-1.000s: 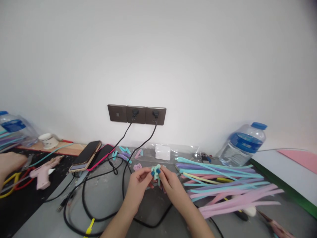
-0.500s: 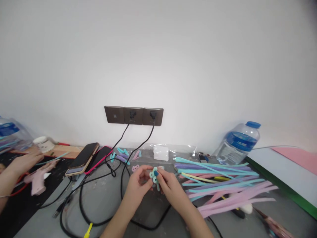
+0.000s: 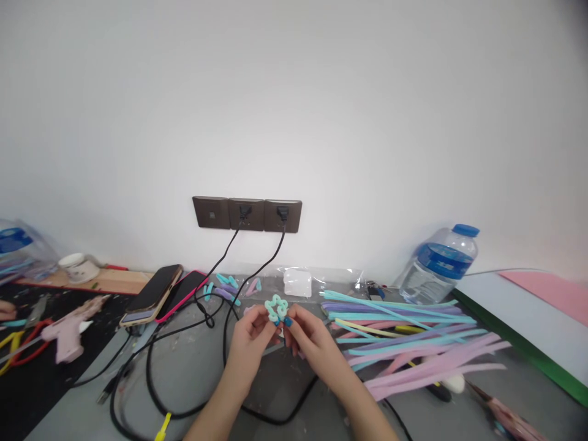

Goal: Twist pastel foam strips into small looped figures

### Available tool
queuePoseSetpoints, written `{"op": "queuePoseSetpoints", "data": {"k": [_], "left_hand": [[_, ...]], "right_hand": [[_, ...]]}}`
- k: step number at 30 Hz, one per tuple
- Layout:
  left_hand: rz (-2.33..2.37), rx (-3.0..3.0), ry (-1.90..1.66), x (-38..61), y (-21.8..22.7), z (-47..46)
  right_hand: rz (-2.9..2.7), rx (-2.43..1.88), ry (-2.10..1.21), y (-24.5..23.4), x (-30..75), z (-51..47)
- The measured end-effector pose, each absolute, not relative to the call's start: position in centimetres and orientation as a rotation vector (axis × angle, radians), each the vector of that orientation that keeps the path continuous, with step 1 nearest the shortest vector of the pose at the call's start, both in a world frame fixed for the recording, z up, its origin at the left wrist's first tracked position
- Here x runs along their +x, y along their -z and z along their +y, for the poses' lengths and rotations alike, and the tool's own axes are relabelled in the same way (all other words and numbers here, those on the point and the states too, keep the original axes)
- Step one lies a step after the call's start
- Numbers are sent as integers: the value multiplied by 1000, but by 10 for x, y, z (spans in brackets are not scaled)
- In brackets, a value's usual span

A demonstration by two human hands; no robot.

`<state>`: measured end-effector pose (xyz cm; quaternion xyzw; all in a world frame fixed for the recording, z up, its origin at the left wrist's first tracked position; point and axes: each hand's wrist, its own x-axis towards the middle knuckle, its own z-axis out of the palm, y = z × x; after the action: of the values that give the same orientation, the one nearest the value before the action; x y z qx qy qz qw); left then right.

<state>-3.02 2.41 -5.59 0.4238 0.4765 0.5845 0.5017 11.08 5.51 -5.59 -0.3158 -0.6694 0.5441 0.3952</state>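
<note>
Flower of mint loops sits above the tabletop, its lower edge pinched between the fingers of the left hand and right hand. Behind it I see a clear bag with a white patch; I can't tell what the tub or bottle holds.

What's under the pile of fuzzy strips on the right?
Grey tabletop, plus a black-and-yellow handle and white rounded object showing at the near edge. A yellow piece shows between strips; they cover the rest.
</note>
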Motion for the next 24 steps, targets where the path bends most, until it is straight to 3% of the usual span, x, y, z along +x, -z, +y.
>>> {"op": "queuePoseSetpoints", "data": {"k": [12,24], "left_hand": [[1104,1022,-1458,-31,46,21],[1178,1082,-1368,-43,56,27]], "right_hand": [[-1862,-897,-987,53,115,58],[-1860,-844,-1113,51,118,57]]}}
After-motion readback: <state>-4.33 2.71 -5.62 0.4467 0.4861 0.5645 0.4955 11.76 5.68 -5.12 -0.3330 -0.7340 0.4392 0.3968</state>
